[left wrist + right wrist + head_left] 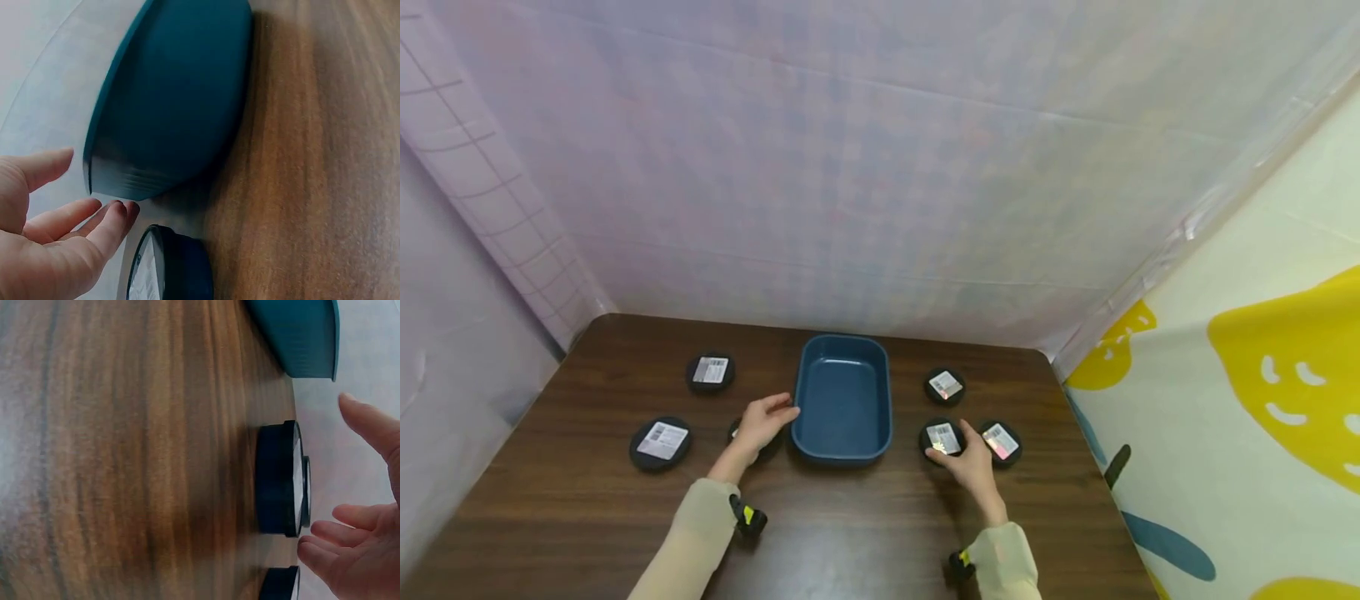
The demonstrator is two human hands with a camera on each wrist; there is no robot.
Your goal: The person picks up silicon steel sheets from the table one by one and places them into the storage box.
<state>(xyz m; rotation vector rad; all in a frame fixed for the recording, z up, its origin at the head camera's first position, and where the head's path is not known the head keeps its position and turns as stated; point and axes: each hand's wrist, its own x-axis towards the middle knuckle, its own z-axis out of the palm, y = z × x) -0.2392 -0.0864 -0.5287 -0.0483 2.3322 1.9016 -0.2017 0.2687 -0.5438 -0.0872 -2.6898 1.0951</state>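
Observation:
A blue rectangular tray (pixel 842 408) stands at mid-table. My left hand (pixel 762 423) is at its left side, thumb and fingers parted, fingertips close to the rim. Partly hidden below that hand is a round black lidded tub (pixel 181 265) with a white label. My right hand (pixel 966 460) hovers over another black tub (pixel 942 440), thumb and fingers spread to either side of its labelled lid. In the right wrist view the same tub (pixel 275 480) sits on the table, with the fingers beyond its top and nothing gripped.
More black tubs with white labels lie at the back left (pixel 711 372), far left (pixel 660 443), back right (pixel 944 387) and right of my right hand (pixel 1001 443). The brown wooden table (pixel 842 533) meets a pale curtain (pixel 850 183) behind; a lemon-print cloth (pixel 1247 417) hangs at right.

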